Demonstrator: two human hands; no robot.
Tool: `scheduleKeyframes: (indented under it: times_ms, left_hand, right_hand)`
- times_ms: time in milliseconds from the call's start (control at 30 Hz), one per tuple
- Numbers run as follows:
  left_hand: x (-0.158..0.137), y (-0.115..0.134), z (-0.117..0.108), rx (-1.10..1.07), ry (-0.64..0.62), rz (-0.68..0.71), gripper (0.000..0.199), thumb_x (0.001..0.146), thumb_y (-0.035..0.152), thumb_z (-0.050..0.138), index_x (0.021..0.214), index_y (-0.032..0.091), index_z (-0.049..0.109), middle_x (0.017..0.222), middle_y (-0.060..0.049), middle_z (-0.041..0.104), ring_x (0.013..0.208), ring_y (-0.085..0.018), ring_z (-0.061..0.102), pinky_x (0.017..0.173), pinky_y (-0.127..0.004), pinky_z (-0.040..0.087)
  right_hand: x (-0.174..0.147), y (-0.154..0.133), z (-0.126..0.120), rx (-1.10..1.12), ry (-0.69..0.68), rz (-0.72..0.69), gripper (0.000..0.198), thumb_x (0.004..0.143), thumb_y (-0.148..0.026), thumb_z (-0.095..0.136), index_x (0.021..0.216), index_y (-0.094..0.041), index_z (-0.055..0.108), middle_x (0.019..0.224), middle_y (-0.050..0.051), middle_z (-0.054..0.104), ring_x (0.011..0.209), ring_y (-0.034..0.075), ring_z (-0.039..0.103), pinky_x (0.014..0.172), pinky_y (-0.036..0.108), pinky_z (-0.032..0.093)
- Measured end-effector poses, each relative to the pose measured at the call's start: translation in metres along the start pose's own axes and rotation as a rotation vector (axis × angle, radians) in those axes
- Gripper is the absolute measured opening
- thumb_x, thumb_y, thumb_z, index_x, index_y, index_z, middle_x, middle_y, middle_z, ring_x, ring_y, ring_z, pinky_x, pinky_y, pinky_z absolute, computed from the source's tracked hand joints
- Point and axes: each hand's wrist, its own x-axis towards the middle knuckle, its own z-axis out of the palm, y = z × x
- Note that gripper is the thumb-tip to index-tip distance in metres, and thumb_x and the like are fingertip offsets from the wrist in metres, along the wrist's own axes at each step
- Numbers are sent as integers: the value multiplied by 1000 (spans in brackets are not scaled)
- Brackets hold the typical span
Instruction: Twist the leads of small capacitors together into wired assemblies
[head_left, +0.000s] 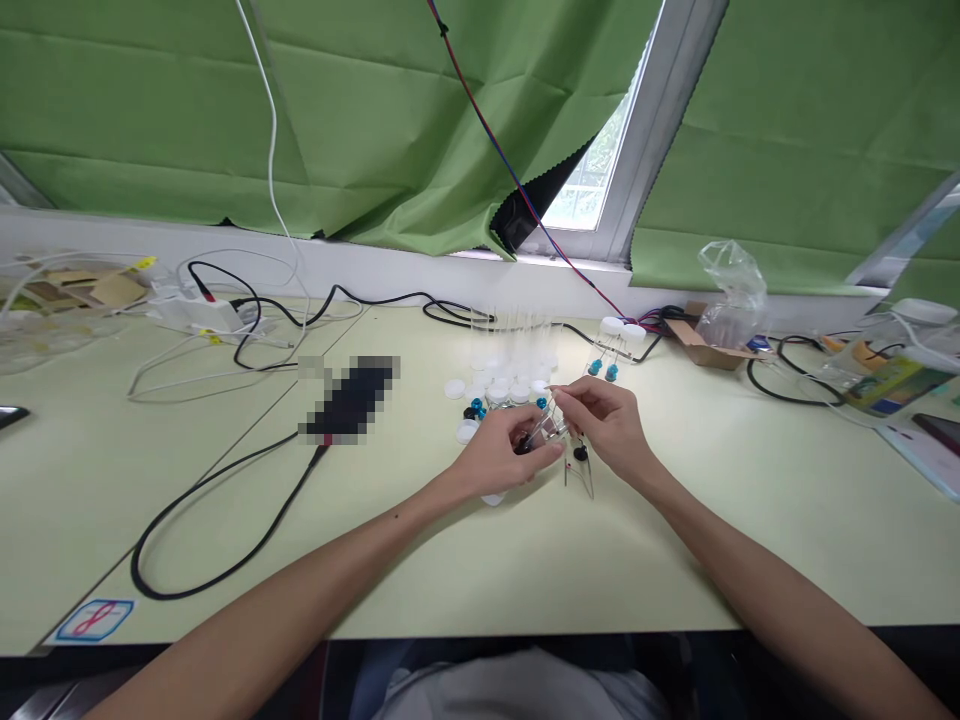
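Near the middle of the table, my left hand (499, 452) is closed around a small clear container (552, 430), with a dark part partly covered by the fingers. My right hand (611, 425) pinches the end of a thin rod (553, 402) just above that container. Below the right hand lies a black round piece (580, 453) beside thin metal rods (589, 478). Several white round caps (455, 388) and small blue fittings (478, 404) cluster beyond my left hand. Two more blue fittings (611, 372) lie farther back, near white caps (634, 332).
Behind the caps stand several clear, thin tubes (517, 335). A pixelated dark object (352, 398) with a black cable (187, 592) lies left. Toward the back right is a cardboard box (709, 350) with a clear plastic bag (733, 295). Cables run along the wall.
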Motion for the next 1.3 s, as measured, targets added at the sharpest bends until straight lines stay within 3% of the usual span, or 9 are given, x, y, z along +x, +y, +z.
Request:
scheduleKeyframes:
  times_ms: [1100, 1300]
  left_hand:
    - [1, -4, 1, -24, 39, -9, 13, 82, 30, 62, 79, 18, 57, 54, 5, 49, 48, -10, 47, 50, -25, 35]
    - [0, -5, 1, -60, 42, -14, 15, 83, 33, 62, 82, 18, 59, 52, 6, 49, 46, -11, 49, 49, -26, 37]
  right_hand:
    - [-2, -4, 1, -259, -136, -59, 41, 95, -45, 52, 70, -16, 66, 49, -3, 51, 43, 9, 46, 46, 22, 38]
    - [-3, -7, 2, -305, -147, -86, 49, 96, -45, 50, 56, -18, 59, 47, -2, 51, 44, 10, 46, 49, 24, 40]
